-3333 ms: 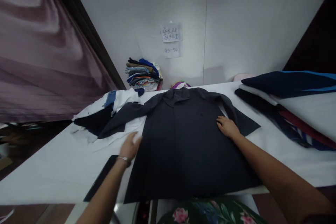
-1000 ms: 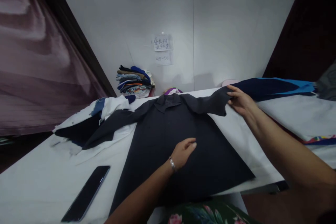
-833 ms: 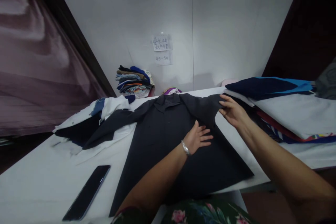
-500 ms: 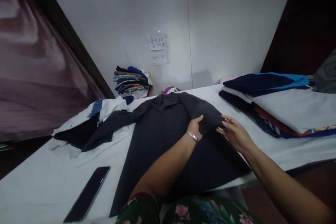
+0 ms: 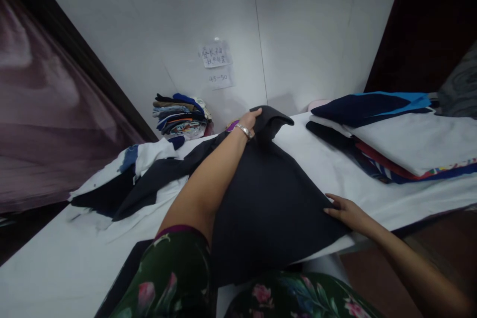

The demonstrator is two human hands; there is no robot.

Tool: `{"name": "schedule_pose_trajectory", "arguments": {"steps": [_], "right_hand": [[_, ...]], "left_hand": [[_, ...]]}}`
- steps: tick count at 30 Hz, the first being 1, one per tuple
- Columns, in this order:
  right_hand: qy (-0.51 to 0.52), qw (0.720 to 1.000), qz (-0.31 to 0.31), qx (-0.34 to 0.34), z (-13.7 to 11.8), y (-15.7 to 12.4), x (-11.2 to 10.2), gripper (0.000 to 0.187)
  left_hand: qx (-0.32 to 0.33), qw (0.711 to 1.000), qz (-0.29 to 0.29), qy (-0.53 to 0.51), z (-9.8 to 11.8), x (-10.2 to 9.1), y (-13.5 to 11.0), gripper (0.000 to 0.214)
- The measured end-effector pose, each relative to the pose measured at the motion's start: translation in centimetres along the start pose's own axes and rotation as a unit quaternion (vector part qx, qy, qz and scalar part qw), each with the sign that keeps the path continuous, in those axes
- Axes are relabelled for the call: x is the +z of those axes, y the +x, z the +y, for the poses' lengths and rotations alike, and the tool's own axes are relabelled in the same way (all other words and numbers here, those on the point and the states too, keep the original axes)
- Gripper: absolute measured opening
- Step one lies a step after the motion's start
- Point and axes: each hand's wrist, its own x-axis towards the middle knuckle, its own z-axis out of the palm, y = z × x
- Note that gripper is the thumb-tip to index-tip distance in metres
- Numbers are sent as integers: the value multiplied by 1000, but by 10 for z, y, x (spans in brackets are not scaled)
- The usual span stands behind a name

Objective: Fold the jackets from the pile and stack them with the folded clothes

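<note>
While the L hand [image 5: 249, 120] has the far R corner of the dark garment [image 5: 276, 198] bunched up off the table [image 5: 48, 258], thumb and fingers closed on the cloth, the R hand [image 5: 345, 213] is down at the side edge nr the hem, fingers half curled; can't tell from here if it's really pinching. The garment lies mid-table, in front of the person, w/ one sleeve [image 5: 149, 181] stretched out to the L, by the white clothes [image 5: 108, 171].

To do this bit well, I'd say: get a proper thumb-and-finger pinch on that edge first, then bring both hands up at abt the same ht, keeping the edge taut betw. them, bc slack there prob. means a crooked crease. The raised part curls over on itself, so shake it flat ASAP. Watch the L forearm too: it crosses the cloth & could drag it. Stay clear of the folded stack [image 5: 402, 141] on the R, which isn't far off.
</note>
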Motion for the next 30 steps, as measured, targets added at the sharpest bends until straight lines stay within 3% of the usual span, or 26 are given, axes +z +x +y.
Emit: {"name": "schedule_pose_trajectory", "arguments": {"steps": [4, 8, 13, 17, 21, 24, 30], "right_hand": [[75, 993, -63, -64, -28, -10, 12, 55], [3, 990, -90, -108, -62, -19, 28, 58], [-72, 964, -182, -179, -114, -26, 65, 55], [-201, 936, -229, -178, -141, -20, 105, 58], [-263, 910, -286, -145, -140, -4, 143, 57], [-238, 910, -322, -103, -128, 5, 164, 61], [-101, 916, -387, -20, -103, 10, 175, 72]], "left_hand": [[45, 999, 23, 20, 29, -4, 19, 12], [102, 994, 43, 12, 64, -18, 21, 10], [126, 989, 74, -14, 100, -54, 4, 18], [109, 990, 86, -23, 107, -89, -16, 26], [105, 988, 104, -43, 100, -124, -29, 26], [104, 982, 138, -72, 92, -148, -35, 24], [96, 976, 164, -110, 81, -175, -48, 28]]}}
